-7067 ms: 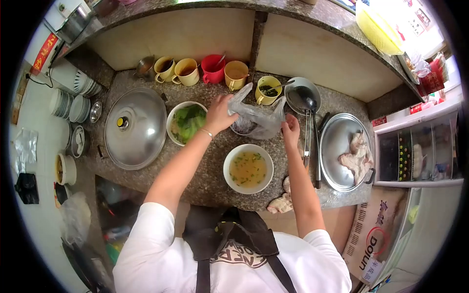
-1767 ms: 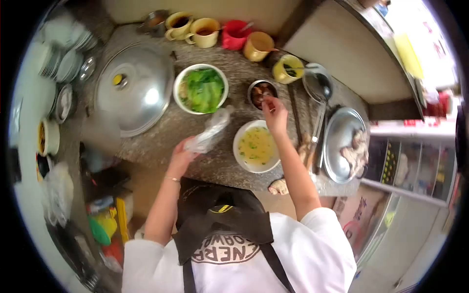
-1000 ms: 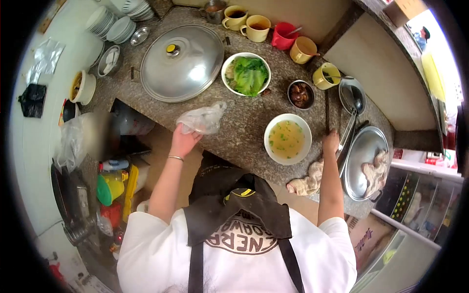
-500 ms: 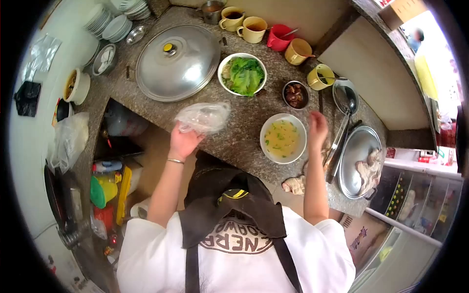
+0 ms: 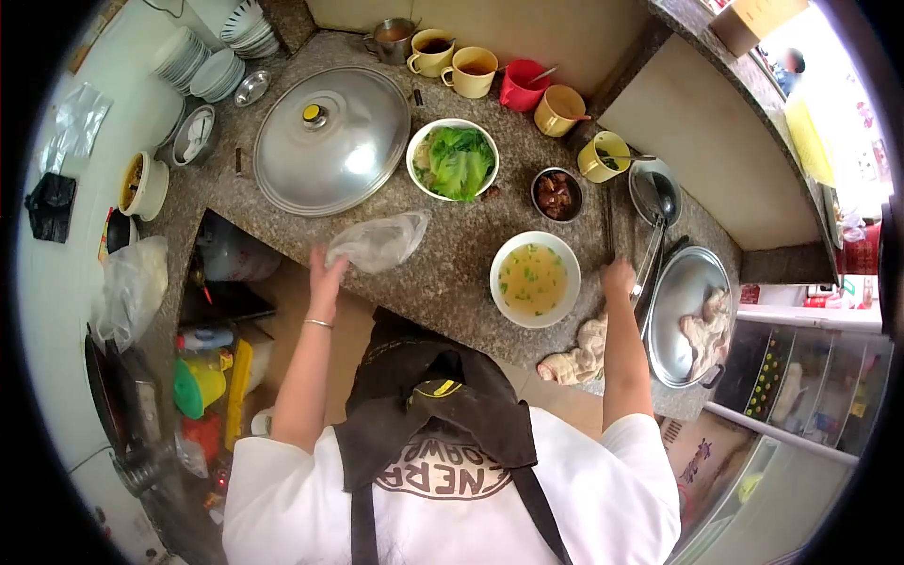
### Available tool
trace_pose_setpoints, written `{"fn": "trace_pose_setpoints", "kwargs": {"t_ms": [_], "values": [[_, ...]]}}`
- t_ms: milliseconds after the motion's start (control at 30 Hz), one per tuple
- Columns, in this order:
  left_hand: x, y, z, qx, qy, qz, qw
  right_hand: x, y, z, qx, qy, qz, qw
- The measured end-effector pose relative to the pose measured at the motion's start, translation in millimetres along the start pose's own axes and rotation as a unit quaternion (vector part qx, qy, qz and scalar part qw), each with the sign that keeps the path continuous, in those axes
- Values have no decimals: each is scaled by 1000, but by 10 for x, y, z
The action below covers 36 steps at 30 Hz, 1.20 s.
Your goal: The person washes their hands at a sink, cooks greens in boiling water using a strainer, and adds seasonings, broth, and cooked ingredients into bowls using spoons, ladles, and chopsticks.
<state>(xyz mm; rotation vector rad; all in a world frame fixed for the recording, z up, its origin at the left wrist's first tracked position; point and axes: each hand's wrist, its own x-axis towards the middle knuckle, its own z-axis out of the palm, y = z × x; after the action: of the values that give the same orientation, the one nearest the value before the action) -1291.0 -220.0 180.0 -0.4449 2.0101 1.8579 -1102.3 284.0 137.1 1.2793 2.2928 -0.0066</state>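
A clear plastic bag (image 5: 381, 242) lies over the counter's front edge area, its left end between the fingers of my left hand (image 5: 326, 275). My right hand (image 5: 619, 278) is closed at the lower end of dark chopsticks (image 5: 609, 221), which point away from me. Left of that hand stands a white bowl of yellowish soup with chopped greens (image 5: 534, 281). Behind it is a small metal bowl of dark brown pieces (image 5: 556, 195). A white bowl with leafy greens (image 5: 455, 162) sits farther left, beside a large domed metal lid (image 5: 331, 141).
Several mugs (image 5: 473, 73) line the back wall. On the right are a ladle in a metal bowl (image 5: 665, 195), a metal lid (image 5: 673, 320) with a cloth on it, and another crumpled cloth (image 5: 576, 358). Stacked plates (image 5: 217, 75) stand at back left.
My left hand has drawn slightly left and toward me with the bag, which is more spread out. My right hand has come down from beside the small bowl onto the chopsticks' end.
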Motion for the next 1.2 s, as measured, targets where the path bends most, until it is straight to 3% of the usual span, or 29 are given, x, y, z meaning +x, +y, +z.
{"fn": "trace_pose_setpoints", "kwargs": {"t_ms": [33,133,267,333,367,400,433,467,500,533,600,667,733,800,833,867,933,967,1000,1033,1100,1200], "values": [[-25,71,26,41,42,18,998,-62,-7,-77,57,28,7,998],[73,-12,-39,119,100,56,986,-58,61,4,3,54,-45,997],[-87,-21,-22,146,119,101,977,-184,204,50,49,156,-86,983],[-85,-181,-13,200,157,195,947,-315,220,10,156,175,-141,962],[-126,-155,79,198,152,194,949,-339,192,45,244,195,-134,940],[-220,-85,231,118,60,211,968,-606,83,-302,345,117,-143,920],[-324,-37,393,36,-32,223,974,-585,31,-307,401,132,-172,890],[-381,-2,585,105,-72,256,958,-571,-14,-301,455,147,-199,856],[-574,204,838,13,-181,152,972,-693,-157,-436,480,133,-180,848],[-710,364,1067,73,-232,225,944,-925,-333,-658,506,119,-160,839],[-878,600,1420,145,-344,336,864,-1521,-629,-1110,379,97,-222,893],[-972,633,1737,47,-428,317,845,-1667,-724,-1085,281,114,-394,868],[-990,500,1936,11,-456,262,851,-1574,-634,-929,238,93,-382,888],[-995,467,1907,42,-455,254,852,-1481,-326,-827,321,111,-291,894],[-984,436,1862,72,-445,244,859,-1435,-133,-797,339,107,-238,904],[-962,391,1799,73,-451,239,857,-1456,-21,-868,335,64,-98,935],[-898,266,1638,85,-388,149,906,-1261,485,-539,287,208,-154,922],[-856,167,1576,66,-371,123,918,-1464,509,-792,422,183,-67,885],[-808,77,1532,47,-353,99,929,-1282,756,-571,444,250,-109,854],[-780,36,1498,63,-333,88,937,-1365,860,-694,458,246,-65,852],[-795,37,1507,81,-319,80,941,-1394,1096,-861,602,348,-118,709],[-955,160,1677,51,-369,81,924,-1646,1253,-1332,709,447,-100,536]]}}
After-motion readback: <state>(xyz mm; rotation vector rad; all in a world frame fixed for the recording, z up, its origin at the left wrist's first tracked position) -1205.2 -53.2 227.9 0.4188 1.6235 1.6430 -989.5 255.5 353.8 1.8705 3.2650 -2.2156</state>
